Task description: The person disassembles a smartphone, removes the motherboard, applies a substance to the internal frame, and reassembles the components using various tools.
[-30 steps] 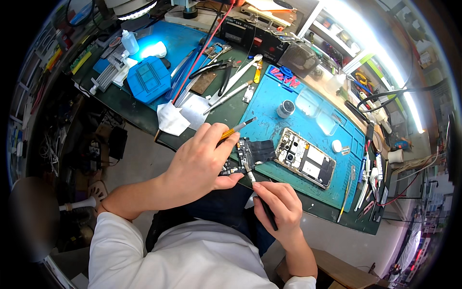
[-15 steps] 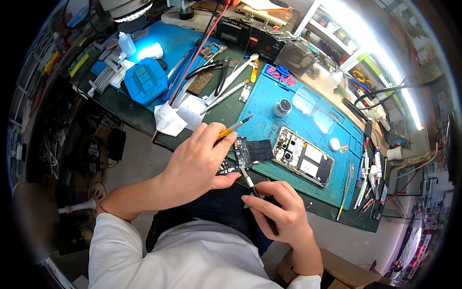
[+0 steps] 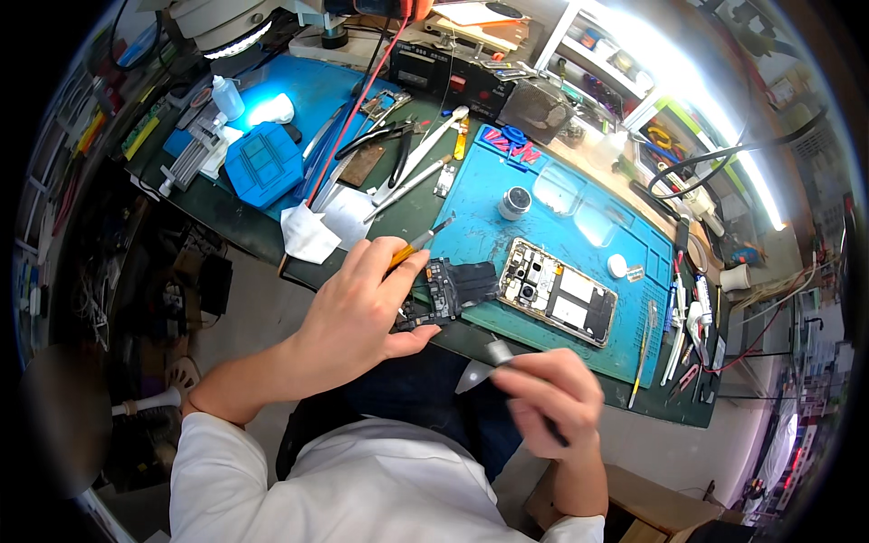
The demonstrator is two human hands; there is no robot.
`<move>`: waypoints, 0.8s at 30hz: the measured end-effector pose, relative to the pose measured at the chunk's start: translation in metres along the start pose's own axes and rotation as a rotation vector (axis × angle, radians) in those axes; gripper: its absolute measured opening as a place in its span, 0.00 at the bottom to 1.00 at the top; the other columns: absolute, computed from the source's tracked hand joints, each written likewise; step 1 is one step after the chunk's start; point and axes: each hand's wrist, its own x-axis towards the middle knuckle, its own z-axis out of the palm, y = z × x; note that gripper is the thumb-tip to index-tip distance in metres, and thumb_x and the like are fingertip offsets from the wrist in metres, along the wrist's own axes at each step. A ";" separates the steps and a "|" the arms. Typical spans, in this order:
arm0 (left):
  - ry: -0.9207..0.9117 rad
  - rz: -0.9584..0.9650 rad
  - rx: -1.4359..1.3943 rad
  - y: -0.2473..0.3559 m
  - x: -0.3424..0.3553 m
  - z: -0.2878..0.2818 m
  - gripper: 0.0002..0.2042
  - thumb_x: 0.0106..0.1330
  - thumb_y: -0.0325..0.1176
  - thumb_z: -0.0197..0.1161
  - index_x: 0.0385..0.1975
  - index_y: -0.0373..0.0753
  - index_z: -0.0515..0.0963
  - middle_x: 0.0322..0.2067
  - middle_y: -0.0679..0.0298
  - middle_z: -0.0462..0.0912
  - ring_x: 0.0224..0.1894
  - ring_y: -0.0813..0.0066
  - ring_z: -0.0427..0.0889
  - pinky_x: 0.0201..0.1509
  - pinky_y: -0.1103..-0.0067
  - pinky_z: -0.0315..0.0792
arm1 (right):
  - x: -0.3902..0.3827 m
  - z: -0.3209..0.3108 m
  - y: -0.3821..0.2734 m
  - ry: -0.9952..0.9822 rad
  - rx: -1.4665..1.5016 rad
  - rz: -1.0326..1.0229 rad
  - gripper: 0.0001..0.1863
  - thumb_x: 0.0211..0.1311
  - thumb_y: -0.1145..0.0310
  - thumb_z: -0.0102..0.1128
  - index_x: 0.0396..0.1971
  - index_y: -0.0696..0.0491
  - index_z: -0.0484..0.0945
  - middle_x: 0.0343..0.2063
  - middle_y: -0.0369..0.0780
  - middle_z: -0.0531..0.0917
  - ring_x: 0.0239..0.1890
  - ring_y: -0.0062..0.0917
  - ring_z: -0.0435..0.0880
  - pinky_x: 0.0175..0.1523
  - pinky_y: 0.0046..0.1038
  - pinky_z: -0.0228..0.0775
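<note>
Pinning a black circuit assembly [image 3: 450, 291] at the blue mat's [image 3: 561, 231] near edge, left hand [image 3: 362, 312] also grips an orange-handled tool [image 3: 418, 244]. Right hand [image 3: 548, 398], blurred, is closed around a thin metal tool [image 3: 498, 355]. Opened phone [image 3: 559, 291] lies just beside.

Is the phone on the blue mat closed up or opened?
Opened. The phone lies flat on the blue mat with its cover off, inner boards and parts showing.

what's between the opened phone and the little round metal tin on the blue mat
Nothing: in the head view the stretch of blue mat between the opened phone and the round tin is bare.
</note>
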 end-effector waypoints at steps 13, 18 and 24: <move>0.024 0.179 -0.236 0.027 0.011 0.004 0.41 0.47 0.34 0.85 0.64 0.33 0.75 0.57 0.55 0.72 0.50 0.57 0.75 0.55 0.68 0.75 | -0.085 -0.105 0.058 0.337 -0.925 0.516 0.18 0.72 0.76 0.60 0.60 0.57 0.81 0.49 0.45 0.87 0.49 0.36 0.86 0.52 0.36 0.76; 0.040 0.274 -0.271 0.050 0.017 0.014 0.41 0.49 0.39 0.84 0.65 0.34 0.76 0.56 0.56 0.74 0.49 0.58 0.75 0.54 0.70 0.76 | -0.056 -0.033 -0.007 0.267 0.398 0.668 0.16 0.76 0.68 0.63 0.56 0.60 0.82 0.40 0.39 0.88 0.36 0.19 0.85 0.42 0.22 0.78; -0.112 0.401 -0.349 0.059 0.003 0.022 0.41 0.50 0.41 0.84 0.64 0.31 0.75 0.57 0.55 0.74 0.50 0.59 0.76 0.55 0.69 0.76 | -0.057 -0.009 -0.010 0.159 0.834 0.911 0.16 0.76 0.64 0.64 0.53 0.61 0.83 0.31 0.35 0.86 0.29 0.14 0.80 0.33 0.20 0.71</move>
